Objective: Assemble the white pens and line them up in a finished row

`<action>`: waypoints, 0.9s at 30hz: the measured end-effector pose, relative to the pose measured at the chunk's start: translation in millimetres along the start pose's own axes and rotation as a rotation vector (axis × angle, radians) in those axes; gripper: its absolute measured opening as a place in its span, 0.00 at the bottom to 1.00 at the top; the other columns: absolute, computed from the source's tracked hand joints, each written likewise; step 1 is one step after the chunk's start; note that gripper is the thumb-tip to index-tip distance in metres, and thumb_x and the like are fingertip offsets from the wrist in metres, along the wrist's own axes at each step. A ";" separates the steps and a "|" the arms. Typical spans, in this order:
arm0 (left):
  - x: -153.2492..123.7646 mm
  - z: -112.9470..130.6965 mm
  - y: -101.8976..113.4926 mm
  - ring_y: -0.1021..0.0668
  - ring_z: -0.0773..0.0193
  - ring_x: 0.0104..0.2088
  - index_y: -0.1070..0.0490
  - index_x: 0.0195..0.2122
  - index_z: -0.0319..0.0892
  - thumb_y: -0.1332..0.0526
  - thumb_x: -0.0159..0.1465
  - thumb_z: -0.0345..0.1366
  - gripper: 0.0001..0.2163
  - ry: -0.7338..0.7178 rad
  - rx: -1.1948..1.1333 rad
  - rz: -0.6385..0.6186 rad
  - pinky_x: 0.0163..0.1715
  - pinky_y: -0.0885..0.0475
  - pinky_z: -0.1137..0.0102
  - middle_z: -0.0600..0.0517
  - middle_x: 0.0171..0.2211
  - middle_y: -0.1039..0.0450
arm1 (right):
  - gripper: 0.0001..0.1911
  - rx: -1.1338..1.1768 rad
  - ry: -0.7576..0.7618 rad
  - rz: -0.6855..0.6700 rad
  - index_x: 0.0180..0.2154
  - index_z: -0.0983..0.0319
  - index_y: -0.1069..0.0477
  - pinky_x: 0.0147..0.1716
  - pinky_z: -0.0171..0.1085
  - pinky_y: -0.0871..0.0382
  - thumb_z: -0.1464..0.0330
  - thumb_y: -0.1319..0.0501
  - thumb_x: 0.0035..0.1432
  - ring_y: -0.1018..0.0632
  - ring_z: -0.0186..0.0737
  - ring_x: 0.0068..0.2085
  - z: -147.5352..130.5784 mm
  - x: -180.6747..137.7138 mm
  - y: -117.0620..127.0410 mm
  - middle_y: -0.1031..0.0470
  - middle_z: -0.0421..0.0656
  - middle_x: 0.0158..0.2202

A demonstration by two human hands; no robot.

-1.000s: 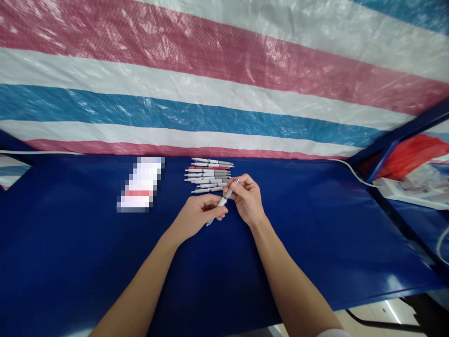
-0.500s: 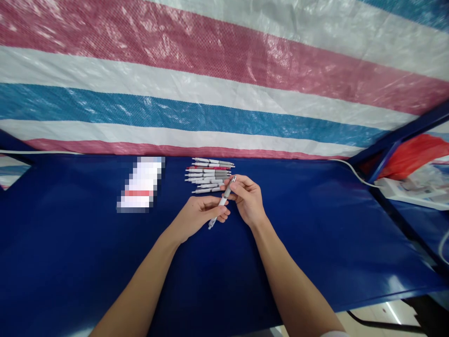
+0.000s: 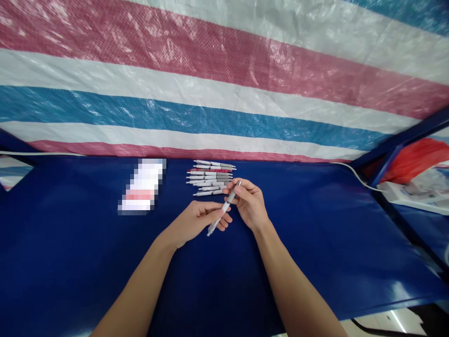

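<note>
With the striped sheet [image 3: 210, 107] as backdrop, I do best to work low over the blue desk [image 3: 315, 243], so a slip costs little; my left hand [image 3: 194, 221] pinches the lower white barrel between thumb and fingers, my right hand [image 3: 250, 206] pinches the grey upper part; one should, I judge, simply steady while the other does the fine work, both lightly; the row of pens [image 3: 210, 177] lies just beyond my right fingertips, whether touching them I cannot tell, so I need to mind nudging it; the held pen [image 3: 226, 205] slants between my hands, seemingly just above the desk, on my side of the row, its upper end to the right; any push or turn had better follow its length, since side force might strain so slim a barrel; the silver end [image 3: 239, 184] shows by my right thumb and is best left uncovered; against half a second ago, the whole view sits slightly lower, the row lies unchanged, both pinches stay, and the held pen leans a little further right; against a second ago, more of its lower end shows past my left thumb.
</note>
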State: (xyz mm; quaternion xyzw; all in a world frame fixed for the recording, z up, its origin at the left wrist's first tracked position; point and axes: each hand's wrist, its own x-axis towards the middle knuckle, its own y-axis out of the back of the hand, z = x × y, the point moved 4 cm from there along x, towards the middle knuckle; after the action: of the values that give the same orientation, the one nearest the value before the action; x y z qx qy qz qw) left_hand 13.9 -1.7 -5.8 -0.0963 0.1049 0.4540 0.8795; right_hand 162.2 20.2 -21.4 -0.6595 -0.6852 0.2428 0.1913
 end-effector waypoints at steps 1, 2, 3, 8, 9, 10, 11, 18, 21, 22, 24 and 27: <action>0.0 -0.2 -0.6 0.18 0.60 0.33 0.20 0.39 0.39 0.37 0.65 0.42 0.12 0.001 -0.004 -0.010 0.39 0.24 0.66 0.46 0.35 0.19 | 0.11 0.008 -0.011 -0.006 0.34 0.58 0.22 0.32 0.32 0.20 0.65 0.27 0.47 0.16 0.38 0.34 1.0 0.0 0.8 0.17 0.40 0.33; 0.0 -0.4 -1.1 0.18 0.60 0.33 0.20 0.39 0.39 0.37 0.65 0.42 0.12 0.003 -0.008 -0.019 0.38 0.24 0.67 0.46 0.35 0.19 | 0.11 0.017 -0.017 -0.009 0.34 0.58 0.22 0.31 0.32 0.20 0.65 0.27 0.47 0.16 0.38 0.34 1.8 0.0 1.7 0.18 0.39 0.32; 0.0 -0.8 -1.5 0.18 0.60 0.33 0.20 0.39 0.39 0.37 0.65 0.42 0.12 0.005 -0.013 -0.024 0.38 0.24 0.67 0.46 0.35 0.19 | 0.11 0.025 -0.020 -0.012 0.34 0.58 0.22 0.31 0.32 0.20 0.65 0.27 0.46 0.16 0.37 0.33 2.4 0.1 2.5 0.18 0.39 0.31; 0.8 -1.3 -2.3 0.19 0.61 0.33 0.20 0.40 0.39 0.38 0.65 0.40 0.11 -0.025 0.014 -0.014 0.38 0.24 0.67 0.47 0.35 0.19 | 0.11 0.068 -0.007 -0.021 0.31 0.59 0.24 0.30 0.32 0.20 0.65 0.26 0.45 0.17 0.36 0.31 3.2 0.3 2.7 0.20 0.37 0.28; 1.3 -1.6 -2.0 0.19 0.61 0.33 0.21 0.40 0.39 0.38 0.65 0.40 0.11 -0.039 0.038 -0.002 0.38 0.24 0.67 0.47 0.35 0.19 | 0.11 0.074 0.000 -0.013 0.30 0.59 0.25 0.29 0.31 0.21 0.65 0.26 0.45 0.17 0.36 0.30 3.1 0.5 2.3 0.20 0.36 0.28; 2.1 -2.1 -1.4 0.19 0.62 0.33 0.21 0.40 0.40 0.38 0.65 0.40 0.10 -0.052 0.068 0.017 0.38 0.24 0.68 0.48 0.35 0.19 | 0.12 0.079 0.008 0.003 0.29 0.59 0.27 0.27 0.31 0.21 0.66 0.25 0.44 0.17 0.35 0.29 2.9 0.9 2.0 0.21 0.35 0.27; 3.0 -3.0 -0.4 0.19 0.62 0.33 0.21 0.40 0.40 0.38 0.65 0.40 0.10 -0.062 0.103 0.046 0.38 0.24 0.68 0.49 0.35 0.19 | 0.13 0.081 0.018 0.023 0.27 0.59 0.28 0.26 0.30 0.22 0.66 0.25 0.43 0.18 0.34 0.27 2.7 1.4 1.8 0.22 0.34 0.27; 6.9 -7.4 6.7 0.20 0.61 0.32 0.20 0.41 0.42 0.36 0.63 0.42 0.12 -0.105 0.275 0.250 0.36 0.26 0.69 0.50 0.34 0.19 | 0.14 0.075 0.071 0.116 0.26 0.60 0.30 0.26 0.29 0.22 0.68 0.25 0.44 0.19 0.31 0.26 1.5 3.7 0.8 0.22 0.33 0.26; 6.4 -7.4 4.1 0.19 0.63 0.32 0.20 0.41 0.41 0.36 0.63 0.41 0.11 -0.073 0.136 0.166 0.36 0.25 0.70 0.50 0.34 0.19 | 0.12 0.088 0.049 0.063 0.30 0.59 0.25 0.28 0.29 0.21 0.66 0.25 0.44 0.18 0.33 0.29 0.7 1.7 0.0 0.20 0.34 0.29; 5.8 -6.8 2.9 0.19 0.63 0.32 0.20 0.41 0.40 0.36 0.63 0.41 0.11 -0.065 0.076 0.131 0.37 0.25 0.70 0.49 0.34 0.19 | 0.11 0.093 0.039 0.039 0.32 0.59 0.23 0.30 0.29 0.21 0.65 0.26 0.45 0.17 0.33 0.31 0.4 0.8 -0.3 0.20 0.35 0.30; 4.4 -5.6 0.8 0.19 0.64 0.32 0.20 0.40 0.39 0.35 0.63 0.42 0.11 -0.048 -0.030 0.065 0.36 0.24 0.70 0.48 0.34 0.19 | 0.11 0.103 0.020 -0.007 0.34 0.59 0.22 0.32 0.30 0.20 0.64 0.27 0.47 0.16 0.35 0.34 -0.3 -0.9 -0.9 0.18 0.37 0.32; 2.3 -5.9 -1.1 0.19 0.63 0.32 0.20 0.39 0.38 0.35 0.64 0.43 0.12 -0.007 -0.125 -0.011 0.36 0.24 0.71 0.47 0.34 0.19 | 0.10 0.121 0.008 -0.056 0.35 0.58 0.21 0.35 0.31 0.19 0.65 0.27 0.48 0.16 0.37 0.37 -1.3 -2.1 -1.8 0.18 0.38 0.33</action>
State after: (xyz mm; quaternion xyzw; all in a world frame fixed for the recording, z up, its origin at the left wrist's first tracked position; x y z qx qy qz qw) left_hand 15.4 -2.1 -12.1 -0.1500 0.0726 0.4553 0.8746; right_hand 161.7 18.3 -19.2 -0.6282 -0.6867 0.2757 0.2402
